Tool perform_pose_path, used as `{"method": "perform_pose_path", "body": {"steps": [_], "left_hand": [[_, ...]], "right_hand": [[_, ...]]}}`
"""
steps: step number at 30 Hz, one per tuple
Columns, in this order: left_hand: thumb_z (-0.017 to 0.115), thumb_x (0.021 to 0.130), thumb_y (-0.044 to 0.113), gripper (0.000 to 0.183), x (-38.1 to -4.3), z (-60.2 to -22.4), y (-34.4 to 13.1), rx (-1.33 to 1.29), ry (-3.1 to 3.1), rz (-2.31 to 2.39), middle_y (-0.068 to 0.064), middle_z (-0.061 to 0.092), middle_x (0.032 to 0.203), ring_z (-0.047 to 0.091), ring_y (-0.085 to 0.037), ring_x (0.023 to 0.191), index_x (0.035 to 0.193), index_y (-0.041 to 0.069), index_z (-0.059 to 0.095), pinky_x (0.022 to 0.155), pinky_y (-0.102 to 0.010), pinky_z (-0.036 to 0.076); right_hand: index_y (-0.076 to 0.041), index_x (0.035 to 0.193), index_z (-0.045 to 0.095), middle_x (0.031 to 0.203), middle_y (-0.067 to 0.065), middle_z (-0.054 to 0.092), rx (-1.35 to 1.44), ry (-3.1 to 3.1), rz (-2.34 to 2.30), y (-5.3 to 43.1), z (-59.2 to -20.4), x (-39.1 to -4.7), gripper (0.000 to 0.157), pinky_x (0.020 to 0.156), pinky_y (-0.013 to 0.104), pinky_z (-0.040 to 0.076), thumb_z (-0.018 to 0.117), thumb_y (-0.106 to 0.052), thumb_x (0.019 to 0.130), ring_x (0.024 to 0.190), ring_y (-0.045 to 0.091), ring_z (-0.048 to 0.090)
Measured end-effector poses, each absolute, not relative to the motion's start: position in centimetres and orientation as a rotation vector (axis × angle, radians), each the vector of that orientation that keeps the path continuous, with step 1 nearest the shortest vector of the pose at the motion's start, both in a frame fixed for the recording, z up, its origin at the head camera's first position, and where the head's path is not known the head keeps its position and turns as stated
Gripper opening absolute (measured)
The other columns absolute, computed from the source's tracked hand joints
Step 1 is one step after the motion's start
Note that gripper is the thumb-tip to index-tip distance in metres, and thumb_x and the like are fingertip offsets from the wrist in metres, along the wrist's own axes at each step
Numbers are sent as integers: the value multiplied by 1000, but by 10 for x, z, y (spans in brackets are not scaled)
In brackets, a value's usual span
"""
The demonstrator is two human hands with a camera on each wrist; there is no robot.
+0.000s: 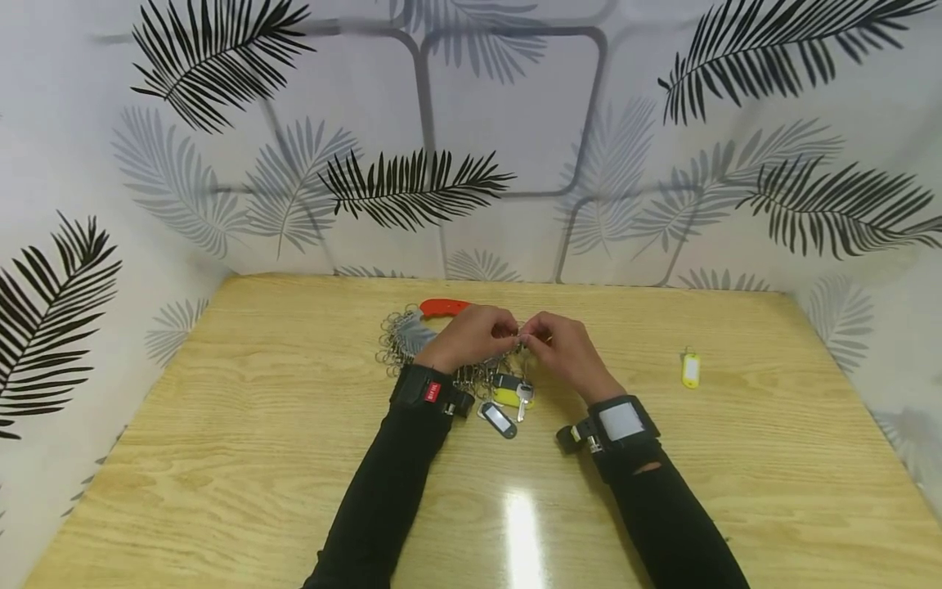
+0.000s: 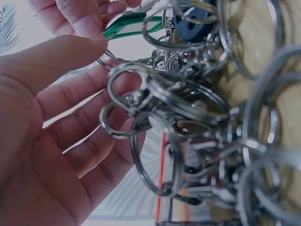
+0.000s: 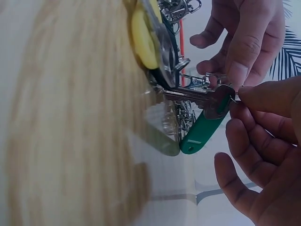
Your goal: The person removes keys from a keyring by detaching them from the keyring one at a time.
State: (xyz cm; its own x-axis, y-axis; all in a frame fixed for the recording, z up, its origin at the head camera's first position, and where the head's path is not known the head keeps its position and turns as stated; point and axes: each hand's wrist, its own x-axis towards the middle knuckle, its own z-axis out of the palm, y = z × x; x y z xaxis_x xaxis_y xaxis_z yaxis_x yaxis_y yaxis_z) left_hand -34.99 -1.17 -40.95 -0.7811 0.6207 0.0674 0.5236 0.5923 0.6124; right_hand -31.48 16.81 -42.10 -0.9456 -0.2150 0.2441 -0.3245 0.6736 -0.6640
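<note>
Above the table my left hand (image 1: 474,334) and right hand (image 1: 565,348) meet fingertip to fingertip. In the left wrist view, my left thumb and index finger pinch a metal split ring (image 2: 107,60). In the right wrist view, my right thumb and index finger pinch a thin ring beside the head of a silver key (image 3: 214,100). A green key tag (image 3: 204,132) hangs next to that key. Many metal clasps and rings (image 2: 157,150) crowd under my left hand. Fingers partly cover the spot where the pinched rings meet.
A red curved piece (image 1: 444,307) lies behind my left hand. A dark key tag (image 1: 499,420) and a yellow tag (image 1: 506,397) lie in front of the hands. Another yellow key tag (image 1: 690,370) lies apart at the right. A patterned backdrop (image 1: 508,114) borders the wooden table (image 1: 280,409).
</note>
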Motion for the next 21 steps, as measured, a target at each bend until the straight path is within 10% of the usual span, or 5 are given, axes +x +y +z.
{"method": "perform_pose_path", "body": {"steps": [21], "left_hand": [[63, 94, 21, 20, -349, -408, -9, 937, 2694, 959, 0, 68, 96, 62, -12, 84, 109, 12, 72, 76, -28, 52]], "right_hand": [[-1, 91, 69, 85, 8, 68, 491, -2707, 1091, 171, -421, -318, 5, 69, 34, 51, 68, -6, 89, 76, 20, 59]]}}
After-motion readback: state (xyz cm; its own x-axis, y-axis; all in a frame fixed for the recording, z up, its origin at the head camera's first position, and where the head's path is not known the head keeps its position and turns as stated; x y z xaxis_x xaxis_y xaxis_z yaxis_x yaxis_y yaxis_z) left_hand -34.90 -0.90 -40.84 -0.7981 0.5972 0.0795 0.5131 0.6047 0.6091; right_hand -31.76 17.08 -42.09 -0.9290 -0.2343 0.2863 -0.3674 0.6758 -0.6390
